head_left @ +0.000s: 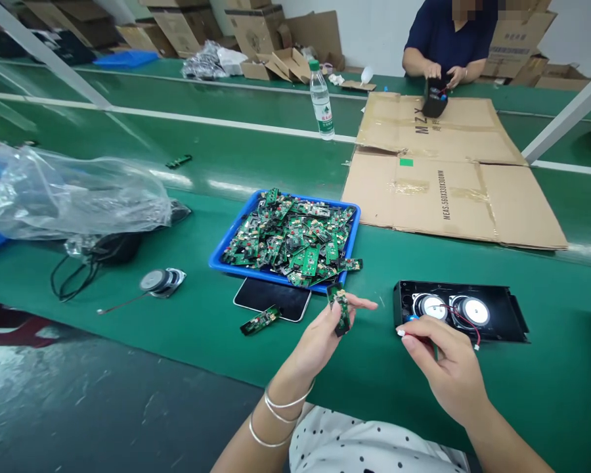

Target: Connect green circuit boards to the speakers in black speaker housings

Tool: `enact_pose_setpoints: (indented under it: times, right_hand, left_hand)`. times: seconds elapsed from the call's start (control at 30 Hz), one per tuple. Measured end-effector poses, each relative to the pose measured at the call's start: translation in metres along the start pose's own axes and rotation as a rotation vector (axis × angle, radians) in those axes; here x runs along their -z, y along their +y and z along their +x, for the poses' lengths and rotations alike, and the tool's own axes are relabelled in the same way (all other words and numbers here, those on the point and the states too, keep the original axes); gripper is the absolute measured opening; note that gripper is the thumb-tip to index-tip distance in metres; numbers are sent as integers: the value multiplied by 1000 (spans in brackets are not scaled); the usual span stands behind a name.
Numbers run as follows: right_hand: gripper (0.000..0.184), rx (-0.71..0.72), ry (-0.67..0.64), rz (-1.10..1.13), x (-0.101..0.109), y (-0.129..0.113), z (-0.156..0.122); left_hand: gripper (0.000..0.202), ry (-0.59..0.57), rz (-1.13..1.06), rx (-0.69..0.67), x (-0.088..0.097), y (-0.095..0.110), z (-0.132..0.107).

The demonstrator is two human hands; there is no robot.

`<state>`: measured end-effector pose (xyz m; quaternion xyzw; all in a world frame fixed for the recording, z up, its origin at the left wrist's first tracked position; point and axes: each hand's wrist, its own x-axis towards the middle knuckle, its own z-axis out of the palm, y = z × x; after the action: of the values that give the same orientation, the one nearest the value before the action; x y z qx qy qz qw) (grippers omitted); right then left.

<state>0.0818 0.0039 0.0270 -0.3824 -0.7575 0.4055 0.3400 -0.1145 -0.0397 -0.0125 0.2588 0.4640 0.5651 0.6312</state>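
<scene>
Pinched in my left hand (320, 338) is a small green circuit board (340, 309), held upright by thumb and fingers with the index finger stretched to the right. Between the thumb and index finger of my right hand (446, 364) sits a small white plug connector (400, 332). Just behind that hand lies a black speaker housing (502, 302) with two round speakers (474, 311) in it, and a red wire with a white end trails over its front edge. Part of something blue shows inside the housing, mostly covered by my fingers.
A blue tray (218, 265) heaped with circuit boards stands centrally, a phone (295, 303) partly under it. A loose board (260, 320) and speaker (161, 282) lie leftward. Behind are flattened cardboard (418, 197), a water bottle (322, 102) and a co-worker (446, 39) handling a black housing.
</scene>
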Motion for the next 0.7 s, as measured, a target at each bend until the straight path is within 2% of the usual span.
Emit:
enact_pose_setpoints:
  times: [0.1,0.2,0.4,0.53,0.7]
  right_hand:
    - [19,19,0,-16,-1,0,2]
    - [17,-9,20,-21,3,1,4]
    - [15,-83,79,-61,16,10,5]
    - [18,-144,114,-72,17,16,3]
    - [18,-139,150,-90,20,21,4]
  left_hand:
    - [43,40,194,15,4,-2,-1]
    - [46,74,142,22,6,-4,-1]
    - [43,245,93,33,2,-4,3]
    - [31,244,43,-28,-2,-3,4]
    - [30,214,-51,75,-7,-2,6]
